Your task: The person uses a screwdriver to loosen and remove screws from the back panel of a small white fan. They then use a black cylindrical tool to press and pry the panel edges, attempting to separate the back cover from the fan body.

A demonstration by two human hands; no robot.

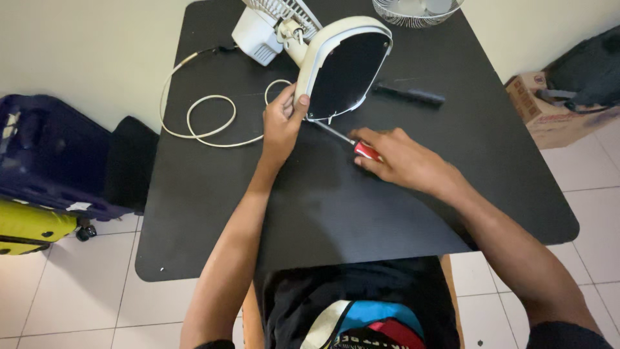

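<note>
A white table fan lies tipped on the black table (213,213), its oval base (345,68) turned up so the dark underside faces me. My left hand (282,123) grips the base's lower left rim. My right hand (400,158) holds a red-handled screwdriver (365,150), whose metal shaft points up-left to the base's bottom edge. The fan's white motor housing (258,32) and rear grille (284,11) lie behind the base.
A white power cord (200,119) loops across the table's left part. A black tool (410,95) lies right of the base. A wire fan guard (416,11) sits at the far edge. Suitcases (45,168) stand at left, a cardboard box (542,110) at right.
</note>
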